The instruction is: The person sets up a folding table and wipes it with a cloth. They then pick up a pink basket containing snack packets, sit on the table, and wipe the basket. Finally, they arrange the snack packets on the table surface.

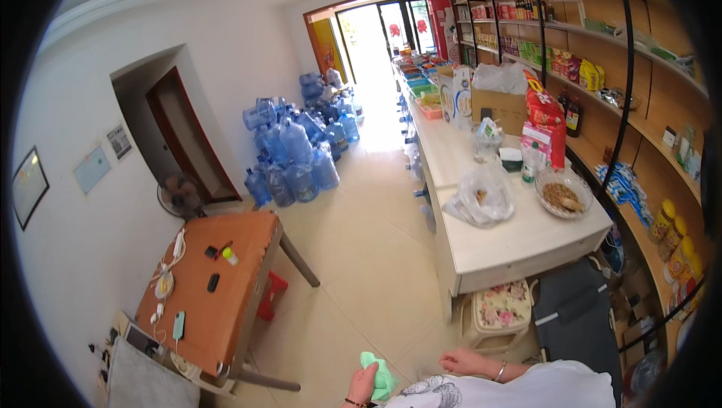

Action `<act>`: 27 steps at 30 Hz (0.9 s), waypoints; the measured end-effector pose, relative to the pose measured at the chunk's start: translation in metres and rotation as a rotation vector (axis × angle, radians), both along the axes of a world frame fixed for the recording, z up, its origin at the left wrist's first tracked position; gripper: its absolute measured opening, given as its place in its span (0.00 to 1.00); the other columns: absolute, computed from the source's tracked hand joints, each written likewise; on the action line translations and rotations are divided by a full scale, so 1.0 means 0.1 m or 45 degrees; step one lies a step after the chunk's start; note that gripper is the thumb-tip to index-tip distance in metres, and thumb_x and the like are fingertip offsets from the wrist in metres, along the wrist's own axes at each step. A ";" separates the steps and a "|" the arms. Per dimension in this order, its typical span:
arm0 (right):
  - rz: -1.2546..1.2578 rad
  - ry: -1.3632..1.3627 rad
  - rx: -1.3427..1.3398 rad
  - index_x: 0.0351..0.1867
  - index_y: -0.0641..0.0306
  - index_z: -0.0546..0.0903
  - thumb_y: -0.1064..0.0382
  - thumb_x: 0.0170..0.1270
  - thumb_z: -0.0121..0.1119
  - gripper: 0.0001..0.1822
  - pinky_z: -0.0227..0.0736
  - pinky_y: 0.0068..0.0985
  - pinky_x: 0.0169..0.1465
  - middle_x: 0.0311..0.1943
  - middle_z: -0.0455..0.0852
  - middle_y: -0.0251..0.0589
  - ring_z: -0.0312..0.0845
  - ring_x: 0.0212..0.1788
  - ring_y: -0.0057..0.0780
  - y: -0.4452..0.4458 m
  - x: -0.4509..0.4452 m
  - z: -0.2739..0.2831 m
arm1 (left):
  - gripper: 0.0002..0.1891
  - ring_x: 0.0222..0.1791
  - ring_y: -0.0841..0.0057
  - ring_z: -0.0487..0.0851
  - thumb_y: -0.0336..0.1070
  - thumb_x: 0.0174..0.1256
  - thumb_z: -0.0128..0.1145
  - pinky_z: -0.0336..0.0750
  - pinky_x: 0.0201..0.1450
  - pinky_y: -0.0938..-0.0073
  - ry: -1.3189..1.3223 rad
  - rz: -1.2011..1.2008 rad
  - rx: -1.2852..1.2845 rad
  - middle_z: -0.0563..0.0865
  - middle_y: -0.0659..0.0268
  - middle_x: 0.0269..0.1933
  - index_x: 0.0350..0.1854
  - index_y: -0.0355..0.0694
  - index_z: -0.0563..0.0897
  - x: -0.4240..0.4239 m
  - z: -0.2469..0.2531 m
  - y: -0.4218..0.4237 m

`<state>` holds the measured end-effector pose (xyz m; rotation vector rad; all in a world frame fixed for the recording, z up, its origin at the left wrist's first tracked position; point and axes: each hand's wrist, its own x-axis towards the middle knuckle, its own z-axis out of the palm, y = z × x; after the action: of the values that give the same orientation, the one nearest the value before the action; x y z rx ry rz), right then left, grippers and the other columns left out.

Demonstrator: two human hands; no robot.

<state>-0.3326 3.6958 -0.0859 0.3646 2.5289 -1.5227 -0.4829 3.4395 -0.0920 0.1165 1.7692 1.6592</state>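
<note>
At the bottom of the head view my left hand (362, 384) grips a light green cloth (384, 378), and a dark beaded bracelet circles that wrist. My right hand (459, 360) is to the right of it, with its fingers curled and no object seen in them; a metal bangle is on the wrist. Both hands are low over the tiled floor. The right hand is nearest to a stool with a flowered seat (502, 306), which stands partly under the pale counter (479, 264).
An orange-covered table (208, 306) with phones and cables stands at left, a fan (181, 196) behind it. Blue water bottles (293, 148) are piled by the wall. The counter bears a plastic bag (488, 196) and a bowl (564, 193). A dark folding chair (581, 318) stands beside the stool.
</note>
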 end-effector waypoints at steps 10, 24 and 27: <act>0.218 0.107 -0.196 0.41 0.62 0.78 0.54 0.64 0.49 0.15 0.73 0.26 0.38 0.28 0.83 0.37 0.79 0.31 0.28 0.45 -2.39 0.27 | 0.20 0.32 0.76 0.76 0.46 0.67 0.42 0.72 0.35 0.75 0.154 0.145 -0.182 0.79 0.65 0.33 0.50 0.39 0.79 -1.93 0.23 0.39; 0.115 0.208 -0.049 0.45 0.61 0.76 0.47 0.62 0.55 0.20 0.73 0.24 0.40 0.36 0.83 0.37 0.79 0.38 0.25 1.06 -5.90 0.47 | 0.20 0.39 0.77 0.76 0.47 0.69 0.42 0.71 0.42 0.76 0.720 -0.230 -0.085 0.79 0.64 0.41 0.50 0.35 0.76 -5.65 0.29 1.81; 0.100 0.128 -0.008 0.46 0.61 0.75 0.52 0.61 0.57 0.18 0.73 0.28 0.41 0.38 0.82 0.42 0.78 0.41 0.32 1.30 -6.44 0.39 | 0.17 0.46 0.81 0.74 0.41 0.70 0.43 0.69 0.49 0.78 0.415 -0.416 0.226 0.77 0.65 0.48 0.53 0.34 0.73 -5.98 0.64 2.51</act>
<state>-0.9769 3.8256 -0.0466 0.1900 2.5798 -1.5565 -1.0812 3.6901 -0.0283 0.7538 1.7146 1.6159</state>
